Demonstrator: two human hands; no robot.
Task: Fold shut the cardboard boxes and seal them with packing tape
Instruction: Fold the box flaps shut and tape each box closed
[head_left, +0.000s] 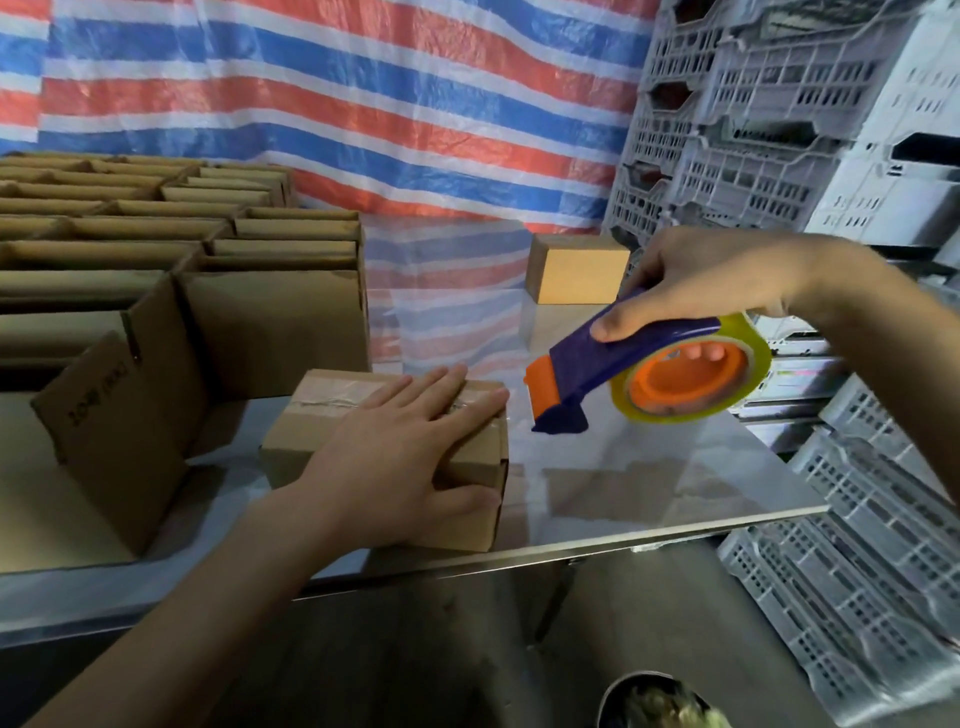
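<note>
Tape (332, 396), clear and slightly wrinkled, already lies along the top seam of the small brown corrugated cardboard box (296, 447) at the near edge of the shiny steel table (649, 483), so this one looks folded and sealed on top. The left hand (395, 457) presses flat on its lid, fingers straight, thumb down the near face. The right hand (711, 280) is wrapped round the purple-and-orange plastic tape dispenser (571, 374), fingers through the core of its glossy yellowish roll (756, 348). It holds the dispenser in the air just right of the box, not touching it. A second closed matte brown box (576, 270) sits further back. Most of the work remains, I judge: rows of open-topped cardboard boxes (156, 249) with upright flaps fill the table's left side.
</note>
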